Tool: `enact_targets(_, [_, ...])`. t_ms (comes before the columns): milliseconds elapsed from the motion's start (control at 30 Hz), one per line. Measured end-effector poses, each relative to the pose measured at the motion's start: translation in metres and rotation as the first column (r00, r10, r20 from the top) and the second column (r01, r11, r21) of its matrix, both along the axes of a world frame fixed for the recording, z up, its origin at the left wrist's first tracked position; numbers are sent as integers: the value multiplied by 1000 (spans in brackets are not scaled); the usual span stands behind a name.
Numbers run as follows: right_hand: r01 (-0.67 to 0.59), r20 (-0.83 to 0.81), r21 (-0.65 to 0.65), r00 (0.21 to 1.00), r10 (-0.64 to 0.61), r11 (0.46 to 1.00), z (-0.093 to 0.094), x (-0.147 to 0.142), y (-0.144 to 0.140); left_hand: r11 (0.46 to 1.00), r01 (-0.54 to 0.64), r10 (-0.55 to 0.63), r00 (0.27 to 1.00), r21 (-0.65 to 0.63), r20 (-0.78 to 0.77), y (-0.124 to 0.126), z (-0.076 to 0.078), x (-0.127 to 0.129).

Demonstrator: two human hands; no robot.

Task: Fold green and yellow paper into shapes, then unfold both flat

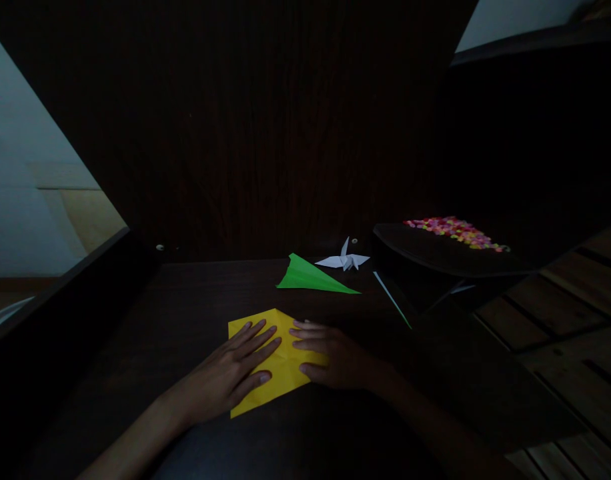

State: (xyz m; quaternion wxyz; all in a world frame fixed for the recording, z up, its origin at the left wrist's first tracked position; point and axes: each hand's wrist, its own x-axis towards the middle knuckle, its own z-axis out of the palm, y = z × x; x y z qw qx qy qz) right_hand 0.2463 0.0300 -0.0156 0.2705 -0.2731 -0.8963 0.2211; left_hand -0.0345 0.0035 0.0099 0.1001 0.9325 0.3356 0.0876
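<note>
Left hand (234, 365) and right hand (338, 357), grip unclosed, fingers outspread, lie on yellow paper (285, 367), its sharp corner pointing near-left (long axis partly covered).

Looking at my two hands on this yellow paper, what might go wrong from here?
The left hand and right hand both rest on the yellow paper; pulling in opposite directions might wrinkle or tear it. The green paper lies close to the white paper bird, so a nudge could push it into the bird. The scene looks dim, so a misaligned edge might go unnoticed.
</note>
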Motion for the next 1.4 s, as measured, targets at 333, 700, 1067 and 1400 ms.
enact_targets(333, [0, 71, 31, 998, -3, 1000, 4, -3, -3, 997, 30, -27, 998, 72, -50, -5, 0, 4])
enact_targets(700, [0, 5, -69, 1000, 1, 998, 16, -2, -3, 997, 58, -56, 997, 48, -51, -10, -2, 8])
enact_targets(1067, [96, 108, -198, 991, -75, 976, 19, 4, 1, 999, 38, -39, 999, 11, 16, -11, 1, 12])
enact_targets(1400, [90, 176, -163, 983, -61, 982, 21, -9, 8, 999, 40, -40, 999, 12, 18, -11, 0, 11])
